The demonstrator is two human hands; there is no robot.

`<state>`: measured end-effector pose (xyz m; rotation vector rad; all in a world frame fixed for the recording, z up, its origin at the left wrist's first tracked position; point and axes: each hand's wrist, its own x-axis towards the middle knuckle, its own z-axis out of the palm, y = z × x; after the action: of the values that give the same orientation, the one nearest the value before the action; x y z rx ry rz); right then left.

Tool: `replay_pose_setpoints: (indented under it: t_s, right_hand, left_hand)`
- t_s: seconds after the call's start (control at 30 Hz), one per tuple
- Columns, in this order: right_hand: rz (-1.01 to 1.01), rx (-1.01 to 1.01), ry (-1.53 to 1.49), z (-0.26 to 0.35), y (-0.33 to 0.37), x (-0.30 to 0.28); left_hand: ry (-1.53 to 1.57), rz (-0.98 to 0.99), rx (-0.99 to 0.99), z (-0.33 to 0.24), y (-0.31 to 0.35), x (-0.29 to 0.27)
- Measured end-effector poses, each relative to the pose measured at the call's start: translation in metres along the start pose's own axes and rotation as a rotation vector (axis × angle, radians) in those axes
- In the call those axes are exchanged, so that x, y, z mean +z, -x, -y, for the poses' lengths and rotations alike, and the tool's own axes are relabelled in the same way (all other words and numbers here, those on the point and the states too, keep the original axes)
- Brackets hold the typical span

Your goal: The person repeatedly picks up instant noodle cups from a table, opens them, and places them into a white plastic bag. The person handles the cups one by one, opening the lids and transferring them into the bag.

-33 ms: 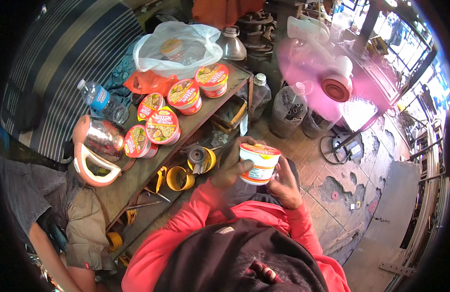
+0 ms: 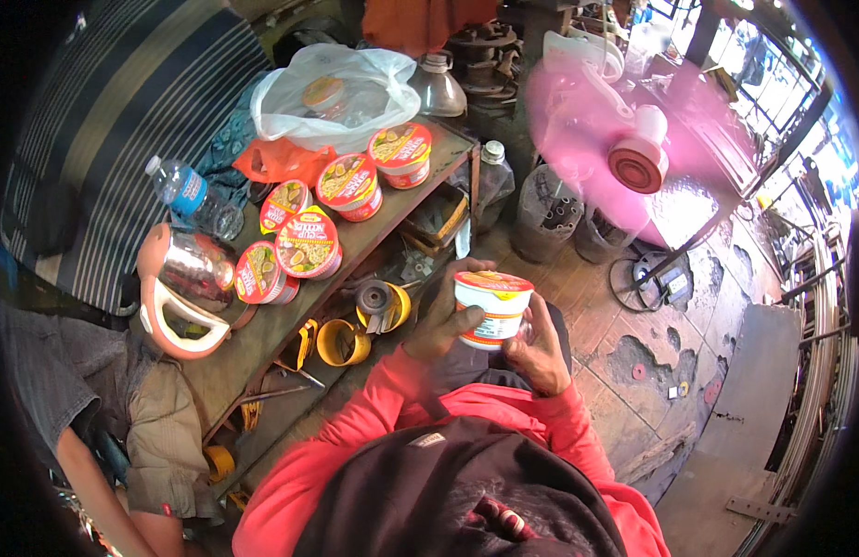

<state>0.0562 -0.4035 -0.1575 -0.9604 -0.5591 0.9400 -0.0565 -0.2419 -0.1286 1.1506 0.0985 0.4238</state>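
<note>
Between my two hands, over my lap, is an instant noodle cup (image 2: pixel 494 311) with a red and yellow lid and a white side. My left hand (image 2: pixel 436 325) grips its left side, thumb across the front. Fingers of my right hand (image 2: pixel 541 351) close around its lower right side, the thumb near the base. The lid looks sealed. Several more noodle cups, such as one with a red lid (image 2: pixel 308 243), stand on the wooden bench to my left. Beside them is a shiny kettle (image 2: pixel 183 278) with a pink and white handle.
A water bottle (image 2: pixel 195 197) leans behind the kettle. On the bench's far end, a white plastic bag (image 2: pixel 295 121) holds another cup. A pink fan (image 2: pixel 638 162) spins at the far right. Yellow rings (image 2: pixel 344 343) sit on the lower shelf. Another person's leg (image 2: pixel 169 436) is at the left.
The noodle cup stays in both hands, its position in the picture slightly shifted. My right fingers have moved a little against its side.
</note>
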Motion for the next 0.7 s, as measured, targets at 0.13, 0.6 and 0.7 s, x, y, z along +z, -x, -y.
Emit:
replay_pose_setpoints:
  t_s: [0.13,0.6,0.7]
  right_hand:
    - [0.076,0.026,0.019,-0.001,-0.010,0.000]
    - [-0.277,-0.044,0.573,-0.029,0.022,-0.052]
    - [-0.153,-0.118,0.753,-0.050,0.036,-0.058]
  left_hand:
    - [-0.087,0.026,0.021,0.006,0.003,0.000]
    - [-0.422,-0.550,0.526,-0.030,-0.037,-0.019]
    - [-0.763,-0.549,0.702,-0.085,-0.091,-0.033]
